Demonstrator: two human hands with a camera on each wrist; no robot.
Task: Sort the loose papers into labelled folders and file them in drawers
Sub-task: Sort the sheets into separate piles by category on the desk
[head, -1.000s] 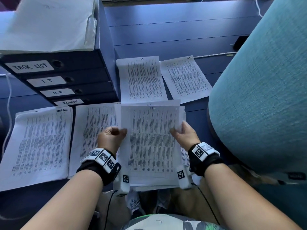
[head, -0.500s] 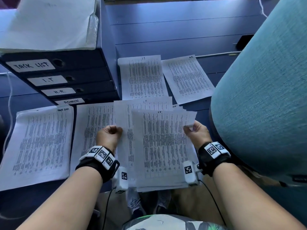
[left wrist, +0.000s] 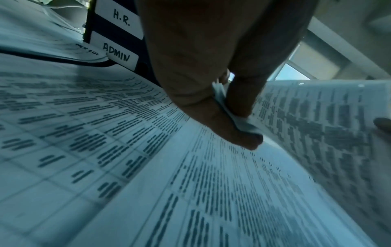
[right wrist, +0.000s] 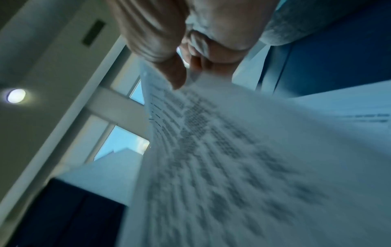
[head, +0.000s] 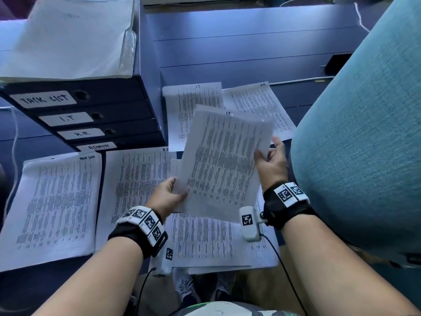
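Loose white printed sheets [head: 221, 165], a thin sheaf covered in small tabular text, are held tilted in the air above the worktop [head: 250, 49], between the two hands. Left hand [head: 167, 197] pinches the lower left corner, thumb on top; the wrist view shows several leaves bunched between thumb and finger. Right hand [head: 272, 164] pinches the right edge, thumb over the print.

Risks, as judged: the sheaf is gripped only at two edges, so a leaf could slip out and land on the wrong pile. The unsorted stack of white printed pages [head: 216, 242] overhangs the worktop's near edge and could slide to the floor. Headings are tiny; misreading one means misfiling.

Legible writing: the dark stacked folder boxes [head: 91, 115] carry white labels "TASK LIST", "I.T", "H.R", "ADMIN". The white pile at far left [head: 54, 201] is headed "TASK LIST". The far pile beyond the sheaf [head: 182, 103] reads "I.T". The held sheaf's heading looks like "I.T", not certain. Body text is unreadable.
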